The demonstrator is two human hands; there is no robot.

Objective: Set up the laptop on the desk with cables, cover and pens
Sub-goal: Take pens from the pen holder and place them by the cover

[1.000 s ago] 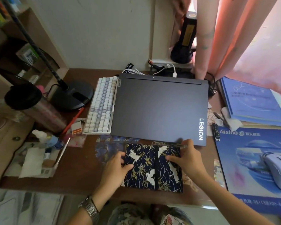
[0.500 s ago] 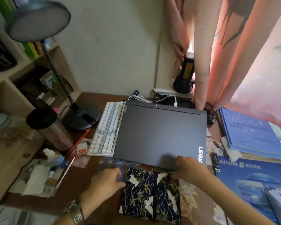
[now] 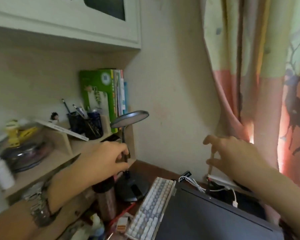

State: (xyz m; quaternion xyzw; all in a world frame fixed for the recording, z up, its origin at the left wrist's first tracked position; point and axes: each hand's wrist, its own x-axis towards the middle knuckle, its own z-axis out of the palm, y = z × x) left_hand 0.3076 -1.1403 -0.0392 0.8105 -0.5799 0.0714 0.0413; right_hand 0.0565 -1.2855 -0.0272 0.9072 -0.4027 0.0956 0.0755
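The closed dark laptop [image 3: 210, 217] lies at the lower right of the desk. White cables [image 3: 197, 185] trail behind its back edge. Pens stand in black mesh holders [image 3: 92, 124] on the left shelf. The patterned cover is out of view. My left hand [image 3: 106, 160] is raised in front of the desk lamp's stem [image 3: 124, 135], fingers curled with the stem showing between fingertips and thumb; whether it grips the stem is unclear. My right hand [image 3: 232, 156] hovers above the laptop's back edge near the curtain, fingers spread and holding nothing.
A white keyboard [image 3: 151, 208] lies left of the laptop. A dark tumbler [image 3: 106, 200] and the lamp base [image 3: 133, 189] stand beside it. Books [image 3: 102, 99] and small items crowd the shelf. A pink curtain [image 3: 260, 101] hangs at the right.
The view has swung upward to the wall and shelf. Both hands left the patterned cover and the laptop's front edge and rose, the left toward the lamp, the right toward the curtain.
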